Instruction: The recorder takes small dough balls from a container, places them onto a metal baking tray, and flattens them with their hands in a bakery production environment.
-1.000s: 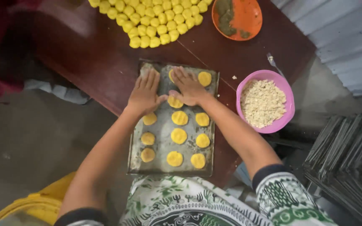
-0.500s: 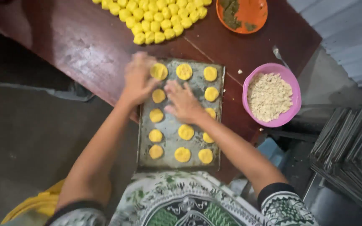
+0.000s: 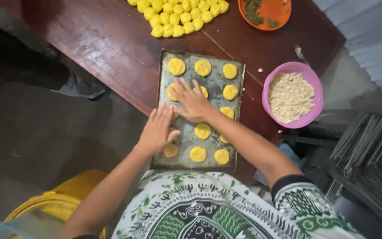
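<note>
A: Head view, the only one. What's different from half a second ago?

B: Both hands have come nearer along the baking tray (image 3: 164, 66). The left hand (image 3: 157, 129), which was up at the tray's far left corner, now lies flat over the left column about midway down, fingers spread, palm on a dough disc that barely shows. The right hand (image 3: 192, 100) has slid left and a little farther up, and presses open-palmed on the second row, covering one yellow disc (image 3: 172, 92) partly at its fingertips.

A: Holding anything?

B: No, both are open and flat, gripping nothing, just pressing down.

A: And the discs themselves?

B: The far row (image 3: 203, 67) of three is uncovered now and looks flattened. Others sit in the right column and at the near end (image 3: 198, 154), all lying on the tray, apart from each other.

A: So what does the shift tell you?

B: My reading is that the flattening is working row by row toward the near edge, with the far row done.

A: Around the tray?

B: A heap of round yellow dough balls (image 3: 177, 15) at the far side of the dark wooden tabletop (image 3: 102, 40), an orange plate (image 3: 268, 13) far right, and a pink bowl of pale crumbs (image 3: 292, 95) just right of the tray
</note>
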